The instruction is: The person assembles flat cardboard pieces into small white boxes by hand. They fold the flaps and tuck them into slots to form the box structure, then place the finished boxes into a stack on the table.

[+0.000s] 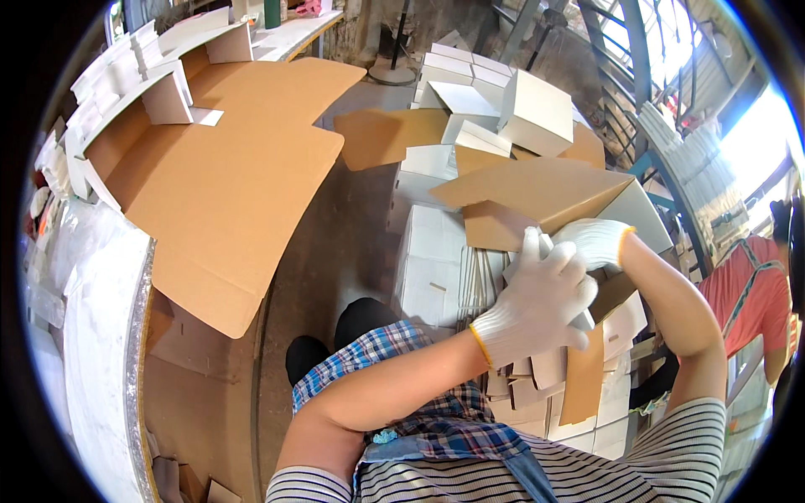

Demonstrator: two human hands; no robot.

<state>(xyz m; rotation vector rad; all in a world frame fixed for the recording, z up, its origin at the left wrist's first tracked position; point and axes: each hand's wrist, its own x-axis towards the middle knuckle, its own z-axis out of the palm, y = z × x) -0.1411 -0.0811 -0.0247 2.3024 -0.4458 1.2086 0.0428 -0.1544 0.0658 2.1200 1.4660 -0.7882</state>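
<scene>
Two gloved hands over a brown carton (537, 197), left hand (537, 298) spread wide on flat white box blanks (537, 369) below its flap edge, right hand (597, 241) curled against that edge, bare floor (335, 243) left of carton

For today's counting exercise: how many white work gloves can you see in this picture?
2. The left hand wears one, spread over the stack of flat white cartons. The right hand wears the other, just behind it, partly covered, at the brown cardboard flap. No spare gloves show elsewhere.
</scene>
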